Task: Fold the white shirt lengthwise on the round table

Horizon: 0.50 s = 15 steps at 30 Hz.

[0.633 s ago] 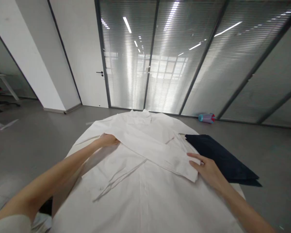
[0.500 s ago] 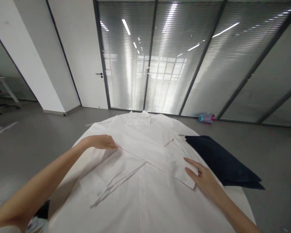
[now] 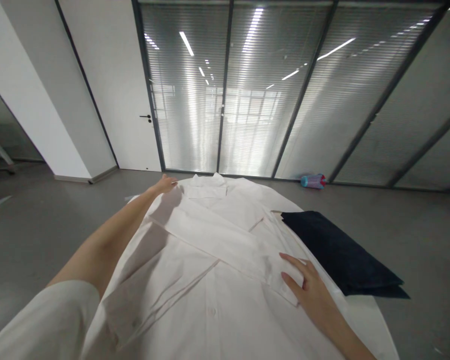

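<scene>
1. The right hand [image 3: 303, 287] is laid flat, grip released, on the folded sleeve of the white shirt [image 3: 210, 250].
2. The left hand [image 3: 165, 185] is set at its far shoulder; whether that grip is clenched cannot be told.
3. The shirt is spread over the table [image 3: 371, 325], with a dark folded garment [image 3: 337, 255] just beside it.

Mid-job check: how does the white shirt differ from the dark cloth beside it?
The white button-front shirt is spread out with sleeves crossed; the navy fabric piece is folded compact. The shirt covers most of the round white table; the navy piece sits only at its right edge. The left hand and right hand touch the shirt; neither touches the navy piece. Both lie flat.
</scene>
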Motion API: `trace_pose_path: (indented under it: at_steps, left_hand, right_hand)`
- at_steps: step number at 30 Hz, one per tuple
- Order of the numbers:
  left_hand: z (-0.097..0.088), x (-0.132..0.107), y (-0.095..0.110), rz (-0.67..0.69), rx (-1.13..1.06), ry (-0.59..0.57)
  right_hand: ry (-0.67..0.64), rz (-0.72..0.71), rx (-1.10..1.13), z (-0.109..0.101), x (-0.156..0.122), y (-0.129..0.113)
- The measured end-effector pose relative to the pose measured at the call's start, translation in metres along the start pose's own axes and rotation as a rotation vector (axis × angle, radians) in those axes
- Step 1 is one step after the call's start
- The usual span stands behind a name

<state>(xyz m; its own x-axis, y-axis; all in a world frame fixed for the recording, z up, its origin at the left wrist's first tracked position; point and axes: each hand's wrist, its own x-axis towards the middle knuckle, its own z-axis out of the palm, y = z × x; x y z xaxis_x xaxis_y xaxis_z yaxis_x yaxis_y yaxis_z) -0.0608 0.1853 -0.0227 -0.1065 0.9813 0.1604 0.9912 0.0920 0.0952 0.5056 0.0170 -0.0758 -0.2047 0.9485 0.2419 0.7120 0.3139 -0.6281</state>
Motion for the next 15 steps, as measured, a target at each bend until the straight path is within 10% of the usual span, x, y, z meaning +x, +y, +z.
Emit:
trace_pose_path:
  at_steps: [15]
  left_hand:
    - [0.034, -0.018, 0.003, -0.245, 0.073, 0.213]
  right_hand:
    - [0.014, 0.043, 0.117, 0.0, 0.003, -0.001]
